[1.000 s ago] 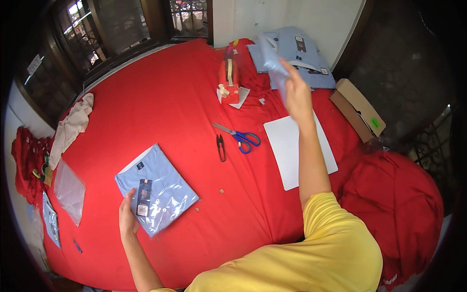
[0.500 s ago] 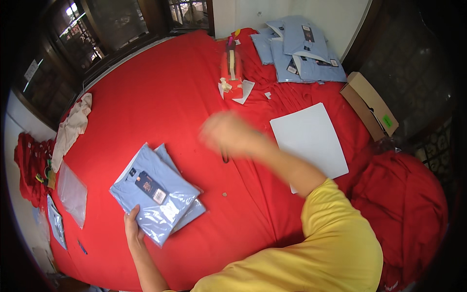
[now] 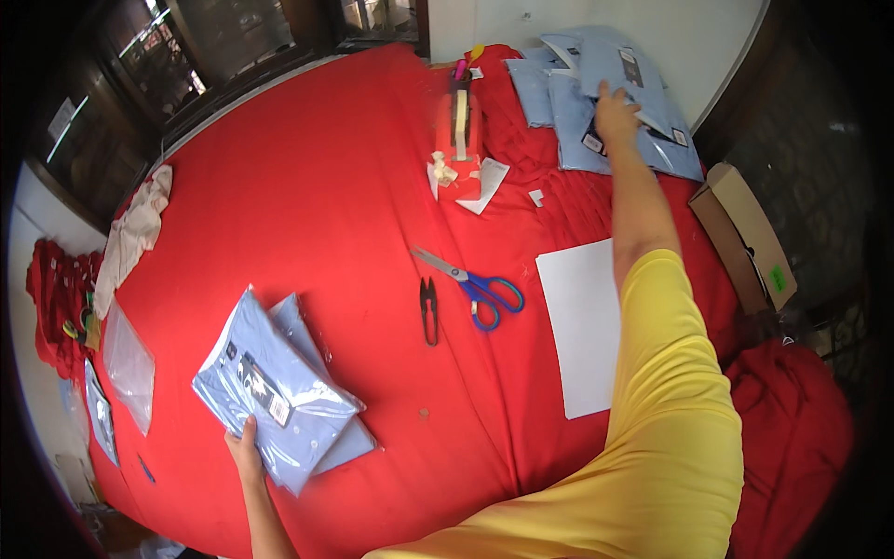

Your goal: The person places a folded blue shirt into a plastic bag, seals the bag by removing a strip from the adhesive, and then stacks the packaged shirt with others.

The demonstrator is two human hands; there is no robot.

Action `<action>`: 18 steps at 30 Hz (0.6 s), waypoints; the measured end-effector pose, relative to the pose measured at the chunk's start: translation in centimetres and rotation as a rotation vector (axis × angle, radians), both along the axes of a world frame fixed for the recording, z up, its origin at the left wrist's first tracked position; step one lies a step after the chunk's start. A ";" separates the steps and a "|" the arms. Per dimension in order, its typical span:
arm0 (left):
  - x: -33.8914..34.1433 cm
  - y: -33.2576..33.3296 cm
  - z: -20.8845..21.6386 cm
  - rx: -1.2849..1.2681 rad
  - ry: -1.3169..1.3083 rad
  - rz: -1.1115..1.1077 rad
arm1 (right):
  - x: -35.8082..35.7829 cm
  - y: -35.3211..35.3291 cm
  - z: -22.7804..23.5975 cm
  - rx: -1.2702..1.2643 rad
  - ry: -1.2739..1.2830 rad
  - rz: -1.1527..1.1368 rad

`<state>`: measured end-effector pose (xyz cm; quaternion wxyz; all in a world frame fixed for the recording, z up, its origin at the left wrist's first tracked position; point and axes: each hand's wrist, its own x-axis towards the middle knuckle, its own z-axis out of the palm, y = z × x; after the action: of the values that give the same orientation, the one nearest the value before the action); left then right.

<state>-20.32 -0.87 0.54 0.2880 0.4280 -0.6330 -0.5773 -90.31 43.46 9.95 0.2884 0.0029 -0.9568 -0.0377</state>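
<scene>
My left hand (image 3: pixel 244 455) grips the lower left edge of a folded light-blue shirt in a clear plastic bag (image 3: pixel 293 396), its thumb on top and its other fingers hidden underneath. The shirt has a dark tag, and another bagged blue shirt (image 3: pixel 346 449) lies partly beneath it. At the far right, my stretched-out right hand (image 3: pixel 616 116) is over a pile of bagged blue shirts (image 3: pixel 577 144), by the lower edge of the top shirt (image 3: pixel 605 61). Its fingers are spread; I cannot tell how firmly they touch.
Blue-handled scissors (image 3: pixel 480 287) and black thread snips (image 3: pixel 428 312) lie mid-table on red cloth (image 3: pixel 307 186). White sheets (image 3: pixel 577 326) lie under my right arm. A red tape dispenser (image 3: pixel 458 140) stands farther back. A cardboard box (image 3: pixel 745 238) sits right; an empty-looking plastic bag (image 3: pixel 128 368) lies left.
My right hand has swung from mid-table to the pile at the far right, uncovering the scissors and snips. My left hand still holds the bagged shirt, slightly lower left in view.
</scene>
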 end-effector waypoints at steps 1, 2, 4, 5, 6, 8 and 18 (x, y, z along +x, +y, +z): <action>0.4 0.1 -0.3 -0.008 -0.017 0.043 | -0.4 0.6 1.5 -0.044 0.019 0.048; -0.2 -0.2 -0.4 0.001 0.007 -0.045 | -1.4 3.0 4.3 -0.063 0.054 0.103; -0.6 -0.1 0.3 0.021 0.037 -0.133 | -1.0 5.0 9.5 -0.120 0.058 0.169; -2.5 -1.0 -0.6 0.037 0.023 -0.182 | -1.2 10.7 13.6 -0.048 0.220 0.206; -2.3 -0.4 -0.1 0.028 0.026 -0.157 | -0.2 10.0 16.5 -0.039 0.203 0.236; -3.9 -1.8 -1.4 0.179 0.122 -0.284 | 3.6 16.0 25.5 0.050 0.122 0.392; 6.3 -2.1 7.3 0.238 -0.022 -0.404 | 37.5 -9.8 25.9 0.094 -0.424 0.681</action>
<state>-13.99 -2.93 7.84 0.1073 0.3300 -0.6364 -0.6890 -52.79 33.63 35.90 0.0804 0.3404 -0.9367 0.0179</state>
